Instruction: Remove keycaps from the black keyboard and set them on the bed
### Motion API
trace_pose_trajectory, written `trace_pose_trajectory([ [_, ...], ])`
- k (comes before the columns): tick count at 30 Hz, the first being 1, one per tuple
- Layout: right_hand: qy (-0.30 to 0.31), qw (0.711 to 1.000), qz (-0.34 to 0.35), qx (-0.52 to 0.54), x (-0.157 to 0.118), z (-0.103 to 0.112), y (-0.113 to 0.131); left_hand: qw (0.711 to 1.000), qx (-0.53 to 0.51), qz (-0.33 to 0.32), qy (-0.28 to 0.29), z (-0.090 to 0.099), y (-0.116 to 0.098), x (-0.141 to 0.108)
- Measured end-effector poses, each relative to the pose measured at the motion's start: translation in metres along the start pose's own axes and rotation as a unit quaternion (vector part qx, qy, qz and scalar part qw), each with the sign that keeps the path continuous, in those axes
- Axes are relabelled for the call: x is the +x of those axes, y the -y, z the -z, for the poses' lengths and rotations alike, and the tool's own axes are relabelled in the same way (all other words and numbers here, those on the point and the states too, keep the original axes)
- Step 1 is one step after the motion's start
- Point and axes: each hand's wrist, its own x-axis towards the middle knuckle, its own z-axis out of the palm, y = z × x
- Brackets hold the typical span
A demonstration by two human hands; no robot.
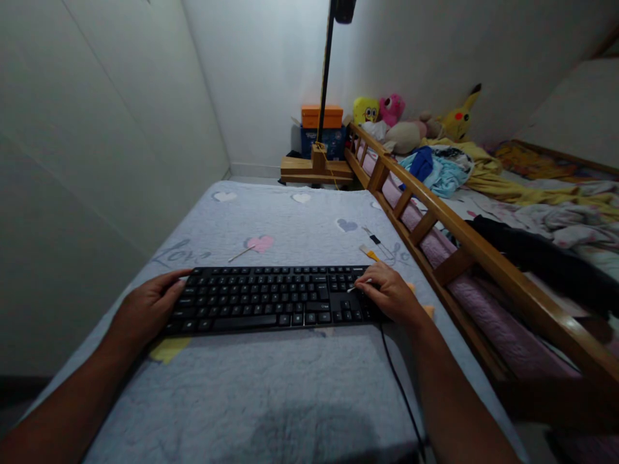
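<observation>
From my view on the head camera, my right hand (387,293) pinched a cotton swab (356,285) between thumb and fingertips, its tip down at the right part of the black keyboard (256,298). My left hand (147,304) was at the keyboard's left end, thumb and forefinger touching the edge near the far corner; its other fingers were hidden, so I could not tell whether it gripped or only steadied. The keyboard lay flat, keys up, across the pale bed cover (271,386), and its key legends were too small for me to read. A black cable (401,386) ran from its near side toward me.

Just beyond the keyboard, a second swab (242,253) touched a pink heart (261,243) on the cover. Near my right hand I saw a small brush (369,252) with a yellow handle, and a thin tool with a black middle (374,239). I read "Love" in the printed script on the left; on the right, only "Lo" showed.

Farther out, a wooden rail (445,216) bordered a bed with heaped cloths and plush toys (366,111). An orange box (322,116) sat on a blue box (331,142) whose pale lettering I could not make out.
</observation>
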Motion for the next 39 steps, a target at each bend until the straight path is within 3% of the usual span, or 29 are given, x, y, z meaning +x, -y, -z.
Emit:
trace_pose_trajectory([
  [39,-0.007,1.000,0.021,-0.004,0.005,-0.016,0.012,1.000,0.003,0.008,-0.006,0.000,0.002,-0.001],
])
